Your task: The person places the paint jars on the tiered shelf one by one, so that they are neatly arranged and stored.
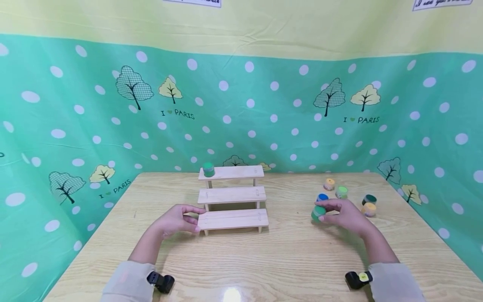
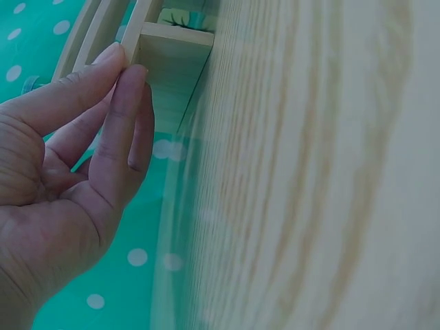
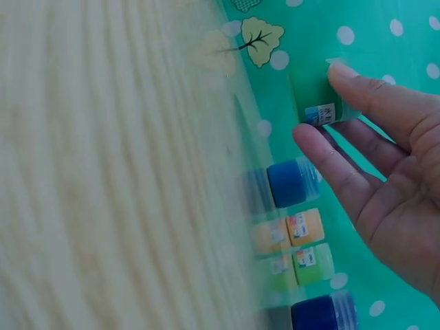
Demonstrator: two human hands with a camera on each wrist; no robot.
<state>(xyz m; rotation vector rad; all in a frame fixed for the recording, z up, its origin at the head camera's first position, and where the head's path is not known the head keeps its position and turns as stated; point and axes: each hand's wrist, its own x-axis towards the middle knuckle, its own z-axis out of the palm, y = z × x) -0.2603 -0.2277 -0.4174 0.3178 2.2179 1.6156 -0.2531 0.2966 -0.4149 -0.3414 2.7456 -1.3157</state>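
A three-step wooden stand [image 1: 232,195] sits on the table. My left hand [image 1: 182,219] is at the left end of its lowest board; in the left wrist view my left thumb and fingers [image 2: 127,75] pinch the board's corner. To the right of the stand, my right hand [image 1: 345,216] holds a small green paint jar [image 1: 318,213] between thumb and fingers. The right wrist view shows that green jar [image 3: 316,96] raised off the table, with a label on its side. Another green jar [image 1: 208,169] stands on the left end of the top step.
Around my right hand stand more small jars: a blue one [image 1: 322,197], an orange one [image 1: 329,184], a light green one [image 1: 341,192], a dark-lidded one [image 1: 369,199] and a second orange one [image 1: 369,209]. Behind the table [image 1: 241,264] hangs a dotted green curtain [image 1: 264,105].
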